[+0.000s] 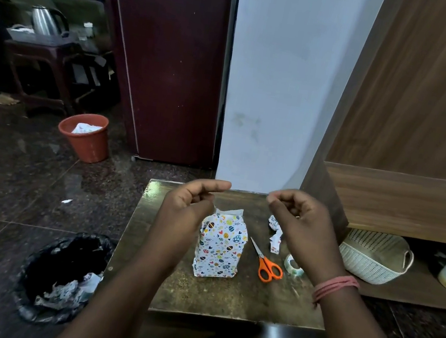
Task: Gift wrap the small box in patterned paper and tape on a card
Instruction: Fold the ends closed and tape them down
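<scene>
Now your wrapped box [220, 246] stands upright mid-bench [224, 297], with bare surface toward the near edge. Scissors [267, 260], tape roll [293, 265] and paper scraps [275, 232] crowd its right. Your left hand [191, 202] and right hand [299, 222] hover above, fingers curled, tips pinched together; whether they hold tape I cannot tell.
</scene>
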